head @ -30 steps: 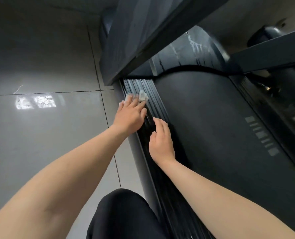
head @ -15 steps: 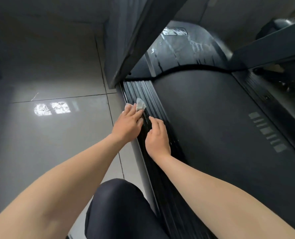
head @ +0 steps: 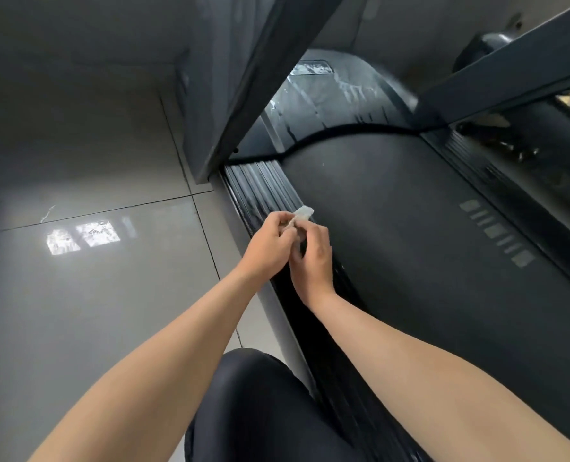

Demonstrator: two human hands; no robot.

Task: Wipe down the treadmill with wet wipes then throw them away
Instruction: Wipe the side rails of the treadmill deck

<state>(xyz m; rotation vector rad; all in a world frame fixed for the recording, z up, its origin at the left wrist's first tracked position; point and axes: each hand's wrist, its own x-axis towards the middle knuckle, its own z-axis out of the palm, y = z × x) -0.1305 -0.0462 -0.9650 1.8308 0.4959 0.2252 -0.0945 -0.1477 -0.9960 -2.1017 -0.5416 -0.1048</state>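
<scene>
Wet wipe (head: pixel 303 214) pinched up between both hands over the ribbed side rail (head: pixel 260 190) of the treadmill (head: pixel 410 261).
Left hand (head: pixel 268 250) and right hand (head: pixel 313 265) both grip it, fingers curled, knuckles touching; glossy tiled floor (head: pixel 93 295) off to the left.

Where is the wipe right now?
Middle of the head view: the wipe is held between the left hand and right hand, over the treadmill's ribbed side rail.
</scene>
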